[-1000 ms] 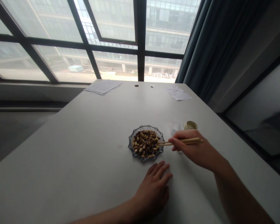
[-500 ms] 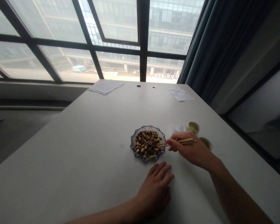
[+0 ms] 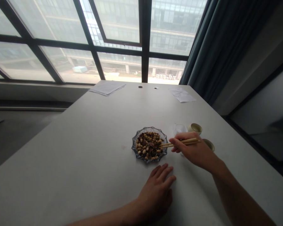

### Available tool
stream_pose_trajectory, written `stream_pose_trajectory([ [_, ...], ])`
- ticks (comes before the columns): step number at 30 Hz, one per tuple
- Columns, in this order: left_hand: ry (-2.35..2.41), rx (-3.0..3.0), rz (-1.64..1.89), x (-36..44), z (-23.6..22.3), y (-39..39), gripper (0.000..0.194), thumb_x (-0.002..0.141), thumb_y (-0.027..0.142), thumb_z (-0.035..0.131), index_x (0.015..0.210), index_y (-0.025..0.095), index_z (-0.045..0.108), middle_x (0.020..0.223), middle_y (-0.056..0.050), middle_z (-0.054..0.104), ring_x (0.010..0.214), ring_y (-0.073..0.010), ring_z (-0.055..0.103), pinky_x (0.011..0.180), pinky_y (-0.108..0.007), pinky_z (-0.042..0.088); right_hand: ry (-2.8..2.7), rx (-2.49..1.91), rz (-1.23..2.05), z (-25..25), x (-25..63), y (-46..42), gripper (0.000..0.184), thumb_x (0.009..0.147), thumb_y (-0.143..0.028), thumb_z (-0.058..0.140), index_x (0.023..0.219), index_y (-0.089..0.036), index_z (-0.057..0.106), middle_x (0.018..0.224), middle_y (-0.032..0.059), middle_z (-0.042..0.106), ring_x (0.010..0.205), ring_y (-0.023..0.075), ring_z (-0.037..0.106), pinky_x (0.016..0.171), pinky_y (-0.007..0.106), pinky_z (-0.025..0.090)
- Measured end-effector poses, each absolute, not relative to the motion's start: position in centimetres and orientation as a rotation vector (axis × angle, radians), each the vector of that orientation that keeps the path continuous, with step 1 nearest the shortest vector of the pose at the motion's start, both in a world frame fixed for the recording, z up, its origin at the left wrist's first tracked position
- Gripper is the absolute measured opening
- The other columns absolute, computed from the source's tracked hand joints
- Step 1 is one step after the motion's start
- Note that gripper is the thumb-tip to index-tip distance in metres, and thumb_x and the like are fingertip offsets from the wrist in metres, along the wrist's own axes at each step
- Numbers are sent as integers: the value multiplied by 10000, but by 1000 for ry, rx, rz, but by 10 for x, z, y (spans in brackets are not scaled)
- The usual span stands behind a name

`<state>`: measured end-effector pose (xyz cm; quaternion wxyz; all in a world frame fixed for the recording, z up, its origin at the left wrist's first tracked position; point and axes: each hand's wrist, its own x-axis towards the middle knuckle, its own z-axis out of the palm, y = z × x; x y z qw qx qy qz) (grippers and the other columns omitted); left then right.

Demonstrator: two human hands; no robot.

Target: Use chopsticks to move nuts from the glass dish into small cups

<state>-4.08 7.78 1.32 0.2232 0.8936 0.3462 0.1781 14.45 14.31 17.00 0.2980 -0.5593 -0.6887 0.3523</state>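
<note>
White table [image 3: 85, 135] beneath a dark-framed window [image 3: 145, 47], with a scalloped glass dish [image 3: 147, 160] on its nearer half. Fingers of the right hand [image 3: 193, 152] grasping a pair of pale wooden chopsticks [image 3: 190, 141], just right of the dish. Tips of the pair down in the nut and seed mix [image 3: 149, 144], at the right side of the dish; cannot tell about any piece caught between them. Fingers of the left hand [image 3: 155, 191] unclenched, stretched forward and slightly spread, back of the hand upward, on the near side of the dish, just short of its rim. Inside the dish, pale oval nuts heaped among dark, slender pieces.

Farther out, right of the dish and a little beyond it, a clear container [image 3: 180, 128], partly hidden by the right hand. Farther right of the dish, a greenish cup [image 3: 195, 127]; then a second greenish cup [image 3: 209, 144], about level with the dish and half covered by the same hand. Well beyond the dish, to the left, stacked papers [image 3: 106, 88]; well beyond to the right, a loose sheet [image 3: 182, 94] and, farther still, a dark blue curtain [image 3: 202, 47].
</note>
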Motion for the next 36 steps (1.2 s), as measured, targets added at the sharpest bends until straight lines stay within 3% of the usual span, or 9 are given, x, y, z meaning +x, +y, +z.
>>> stream_pose_trajectory([
  [9,964,2459,489,-41,15,77,542,809,102,588,1327,261,565,1588,-32,459,1518,-259,313,1256,-453,227,-1806,-1470,908,172,140,140,325,959,-390,686,710,-181,708,655,20,748,679,192,780,565,204,535],
  [16,961,2459,467,-41,17,77,521,817,111,595,1315,258,563,1593,-35,453,1522,-258,306,1259,-449,224,-1785,-1507,871,189,146,130,362,961,-486,667,773,-189,752,704,37,776,702,206,787,577,216,563],
  [22,956,2443,459,-41,18,76,520,827,109,594,1324,258,560,1597,-42,448,1521,-265,312,1255,-467,240,-1658,-1668,394,214,200,102,384,931,-572,675,817,-227,796,759,75,798,671,245,774,564,293,591],
  [25,959,2434,459,-41,17,76,530,820,107,601,1326,263,561,1602,-38,443,1521,-266,311,1254,-466,243,-1527,-1731,191,221,222,91,340,915,-572,699,844,-258,806,781,75,803,713,260,783,642,322,615],
  [31,970,2439,466,-39,19,76,522,830,93,591,1321,269,564,1600,-28,444,1522,-255,309,1257,-456,236,-1724,-1593,568,215,190,107,366,936,-526,683,747,-228,781,727,64,781,650,216,745,554,273,549],
  [36,956,2454,467,-40,18,77,527,823,104,600,1325,260,558,1598,-39,447,1521,-264,307,1254,-461,236,-1924,-1482,824,197,155,129,336,963,-460,653,773,-210,770,732,37,773,677,187,729,603,254,512],
])
